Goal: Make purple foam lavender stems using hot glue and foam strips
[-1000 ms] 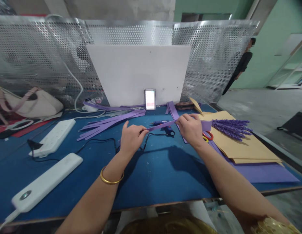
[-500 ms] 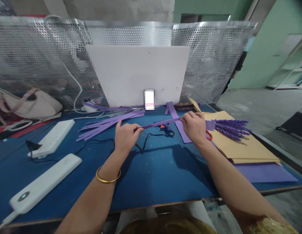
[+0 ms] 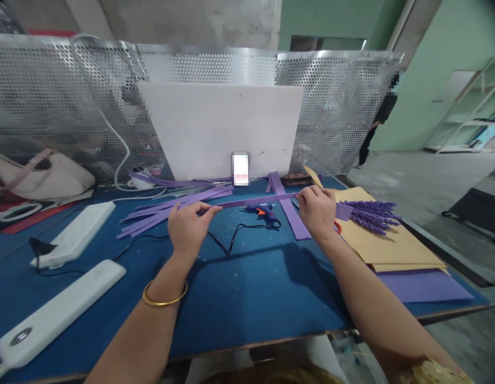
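A narrow purple strip point(image 3: 259, 200) is stretched between my two hands, above the blue table. My left hand point(image 3: 189, 226) pinches its left end between thumb and fingers. At the other end, my right hand point(image 3: 317, 212) is closed on the strip, and a short purple piece sticks out past it on the right. Beneath the strip lies a blue glue gun point(image 3: 267, 214) with an orange trigger and a black cord. More purple strips point(image 3: 159, 213) lie fanned out behind my left hand. One wider purple strip point(image 3: 289, 210) lies by my right hand.
Purple lavender-like sprigs point(image 3: 375, 214) rest on tan sheets point(image 3: 403, 248) at the right, over a purple sheet point(image 3: 423, 286). A lit phone point(image 3: 241, 169) leans on a white board point(image 3: 223, 122). White power strips point(image 3: 77, 232) lie left. A person point(image 3: 377, 125) stands beyond the mesh partition.
My left hand has moved left along the strip, so a longer stretch of it shows between my hands. My right hand keeps its hold. The whole view has shifted slightly.
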`<act>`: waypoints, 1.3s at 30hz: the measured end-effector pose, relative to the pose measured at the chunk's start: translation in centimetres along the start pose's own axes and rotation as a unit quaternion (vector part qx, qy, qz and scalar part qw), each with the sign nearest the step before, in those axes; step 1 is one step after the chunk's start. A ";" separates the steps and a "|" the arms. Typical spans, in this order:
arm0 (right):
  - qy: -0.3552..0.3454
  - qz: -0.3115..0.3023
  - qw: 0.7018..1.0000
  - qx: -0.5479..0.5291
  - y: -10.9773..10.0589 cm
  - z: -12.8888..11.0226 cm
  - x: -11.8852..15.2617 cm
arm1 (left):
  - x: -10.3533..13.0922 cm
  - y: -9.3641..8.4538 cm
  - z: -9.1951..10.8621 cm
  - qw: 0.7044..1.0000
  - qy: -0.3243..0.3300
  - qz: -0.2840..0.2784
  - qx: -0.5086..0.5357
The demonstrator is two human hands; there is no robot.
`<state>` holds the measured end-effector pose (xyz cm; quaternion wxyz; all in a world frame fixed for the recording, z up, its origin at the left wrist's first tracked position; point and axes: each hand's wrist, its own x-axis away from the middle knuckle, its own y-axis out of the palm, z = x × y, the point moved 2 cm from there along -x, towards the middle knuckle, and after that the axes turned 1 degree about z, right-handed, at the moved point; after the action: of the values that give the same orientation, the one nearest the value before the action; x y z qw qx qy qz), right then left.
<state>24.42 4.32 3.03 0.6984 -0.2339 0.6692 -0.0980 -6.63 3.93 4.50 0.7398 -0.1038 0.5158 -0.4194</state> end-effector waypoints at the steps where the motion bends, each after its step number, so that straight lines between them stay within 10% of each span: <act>1: 0.000 0.001 1.000 0.000 0.0 0.0 0.0 | -0.1 0.0 -0.1 1.000 -0.012 0.007 0.011; 15: 0.012 -0.028 1.000 0.002 -0.2 -0.3 -0.2 | -0.3 -1.2 -0.2 0.985 -0.161 0.054 0.016; 20: -0.011 -0.031 0.999 -0.024 -0.6 -1.7 0.1 | 0.6 -0.9 1.0 0.979 0.028 0.201 -0.001; 25: -0.084 -0.048 0.993 -0.073 -1.3 -5.0 0.9 | 2.9 1.4 3.3 0.969 0.239 0.067 0.003; 39: -0.174 -0.096 0.969 -0.144 -1.3 -8.7 2.9 | 4.4 2.5 4.8 0.957 0.246 -0.145 0.045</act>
<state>16.35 0.21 1.14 0.7502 -0.4091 0.5188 -0.0249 -0.73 0.99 2.19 0.5248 -0.0380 0.6422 -0.5575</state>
